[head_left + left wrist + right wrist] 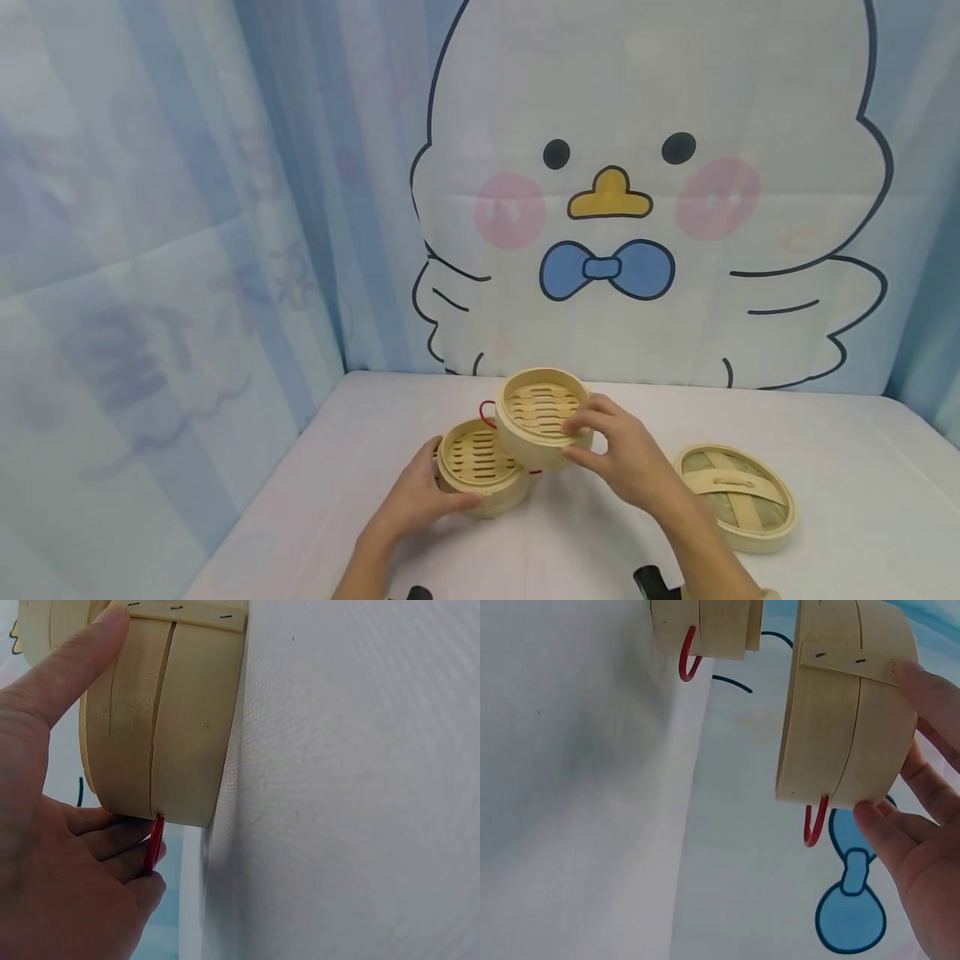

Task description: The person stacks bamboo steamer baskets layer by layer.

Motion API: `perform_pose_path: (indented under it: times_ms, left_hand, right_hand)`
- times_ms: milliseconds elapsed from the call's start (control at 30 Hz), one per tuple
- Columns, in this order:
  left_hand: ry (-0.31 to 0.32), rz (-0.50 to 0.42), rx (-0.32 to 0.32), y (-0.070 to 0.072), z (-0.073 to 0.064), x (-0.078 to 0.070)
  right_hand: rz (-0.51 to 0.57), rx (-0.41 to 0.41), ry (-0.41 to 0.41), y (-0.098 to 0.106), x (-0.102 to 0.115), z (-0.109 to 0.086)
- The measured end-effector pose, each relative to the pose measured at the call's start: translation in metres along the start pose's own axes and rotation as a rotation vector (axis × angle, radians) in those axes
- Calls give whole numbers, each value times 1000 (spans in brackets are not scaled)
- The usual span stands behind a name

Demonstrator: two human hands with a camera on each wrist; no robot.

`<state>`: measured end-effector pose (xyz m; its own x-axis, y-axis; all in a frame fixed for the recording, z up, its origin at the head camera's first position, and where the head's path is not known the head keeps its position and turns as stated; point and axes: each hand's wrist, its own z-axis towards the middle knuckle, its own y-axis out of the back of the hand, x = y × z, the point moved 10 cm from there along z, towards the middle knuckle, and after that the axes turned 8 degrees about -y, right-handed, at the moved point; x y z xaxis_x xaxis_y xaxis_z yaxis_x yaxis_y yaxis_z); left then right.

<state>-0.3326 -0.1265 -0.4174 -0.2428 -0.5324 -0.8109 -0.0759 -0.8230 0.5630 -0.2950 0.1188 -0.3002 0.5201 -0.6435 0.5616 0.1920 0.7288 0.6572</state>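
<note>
A round bamboo steamer basket (507, 495) with a slatted floor stands on the table, and my left hand (418, 497) grips its left side. In the left wrist view the thumb presses the basket's wall (187, 712) near a stapled strip, while the other fingers reach around the far side by a red loop (154, 844). My right hand (626, 458) holds a second steamer basket (531, 448) by its right rim. This one is raised off the table, slightly tilted, and overlaps the first basket's right edge in the head view. Red loops (815, 825) stick out from its side.
A woven bamboo steamer lid (738, 498) with a strap handle lies on the white table (577, 542) to the right. Behind the table hangs a curtain (615, 333) printed with a cartoon bird. Dark wrist gear (651, 581) shows at the bottom edge.
</note>
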Motion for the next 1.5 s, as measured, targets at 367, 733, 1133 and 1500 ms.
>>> perform_pose_path:
  times_ms: [367,733,1133,1500]
  left_hand:
    - [-24,-9,5,1,-1,-2]
    - [-42,-35,13,2,-1,-7]
    - [-78,-61,12,3,0,-7]
    - [-37,-61,7,3,1,-2]
  right_hand:
    - [42,22,-4,-19,14,11]
    - [32,40,-30,-32,25,19]
    - [30,68,-92,-50,32,21]
    - [34,72,-104,-59,38,19]
